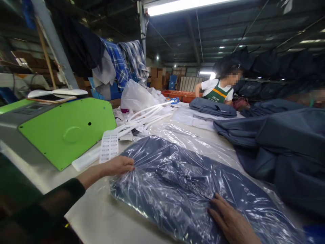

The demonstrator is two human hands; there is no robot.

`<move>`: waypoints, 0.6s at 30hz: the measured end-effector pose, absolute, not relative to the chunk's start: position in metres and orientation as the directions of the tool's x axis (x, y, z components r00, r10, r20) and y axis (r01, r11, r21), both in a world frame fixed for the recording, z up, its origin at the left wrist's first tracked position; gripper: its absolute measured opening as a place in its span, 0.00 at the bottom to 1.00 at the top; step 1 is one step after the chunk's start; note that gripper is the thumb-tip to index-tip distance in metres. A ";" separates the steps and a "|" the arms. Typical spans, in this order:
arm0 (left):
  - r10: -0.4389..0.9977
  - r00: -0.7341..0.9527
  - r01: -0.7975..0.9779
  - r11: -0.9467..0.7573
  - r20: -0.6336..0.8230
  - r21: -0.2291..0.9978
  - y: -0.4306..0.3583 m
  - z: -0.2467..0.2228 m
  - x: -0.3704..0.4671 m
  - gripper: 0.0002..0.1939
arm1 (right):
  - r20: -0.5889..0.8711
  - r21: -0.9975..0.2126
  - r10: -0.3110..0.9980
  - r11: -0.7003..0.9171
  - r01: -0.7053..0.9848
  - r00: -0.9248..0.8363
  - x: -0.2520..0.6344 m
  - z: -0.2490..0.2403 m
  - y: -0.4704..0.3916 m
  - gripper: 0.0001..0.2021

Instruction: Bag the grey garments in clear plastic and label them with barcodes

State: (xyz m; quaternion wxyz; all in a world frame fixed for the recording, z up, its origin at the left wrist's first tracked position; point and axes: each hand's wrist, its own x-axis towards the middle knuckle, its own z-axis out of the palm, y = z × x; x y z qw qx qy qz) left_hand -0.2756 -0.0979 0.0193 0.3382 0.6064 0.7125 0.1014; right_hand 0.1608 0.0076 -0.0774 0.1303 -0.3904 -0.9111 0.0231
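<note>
Bare tabletop leaves room before the wrapped garment; a green machine blocks left.

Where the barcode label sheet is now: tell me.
In the head view, the label sheet is left of centre, beside the green-sided machine and just beyond the left hand, which grips the plastic bag.

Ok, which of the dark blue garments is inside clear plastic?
The bagged garment that the left hand and right hand both touch. The folded garments by the co-worker and the loose pile at right show bare cloth.
</note>
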 end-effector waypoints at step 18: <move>0.960 -0.042 0.800 0.199 -0.277 0.566 -0.102 0.014 -0.277 0.18 | -0.247 -0.718 0.639 0.384 0.580 -0.729 0.018 -0.004 -0.022 0.07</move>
